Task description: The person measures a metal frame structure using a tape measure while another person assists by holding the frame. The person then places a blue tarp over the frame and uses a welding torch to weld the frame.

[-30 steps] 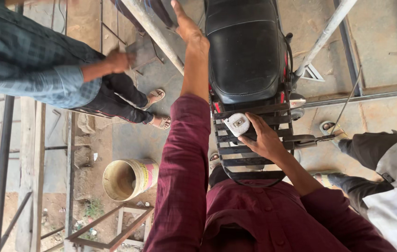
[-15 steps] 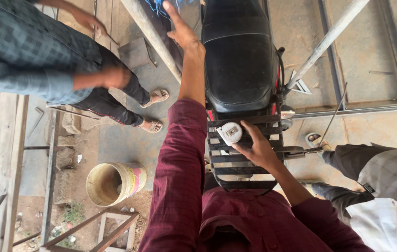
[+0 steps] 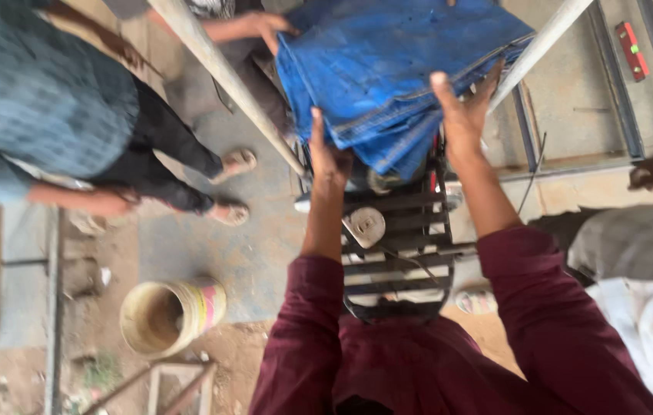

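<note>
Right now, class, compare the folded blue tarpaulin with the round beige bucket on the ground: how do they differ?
The folded blue tarpaulin is soft, flat and layered; the round beige bucket is rigid and hollow. The tarpaulin is held up by the left hand and the right hand, while the bucket lies tilted on the ground, untouched. The tarpaulin is plain blue; the bucket carries a coloured band.

You see soft, even daylight here, with no hard shadows and no glare on the concrete. The whole picture is smeared by motion. Your left hand (image 3: pixel 332 163) and right hand (image 3: pixel 461 115) are blurred, and the blue tarpaulin (image 3: pixel 388 69) has soft edges. The bucket (image 3: pixel 169 315) is also unsharp.
</note>
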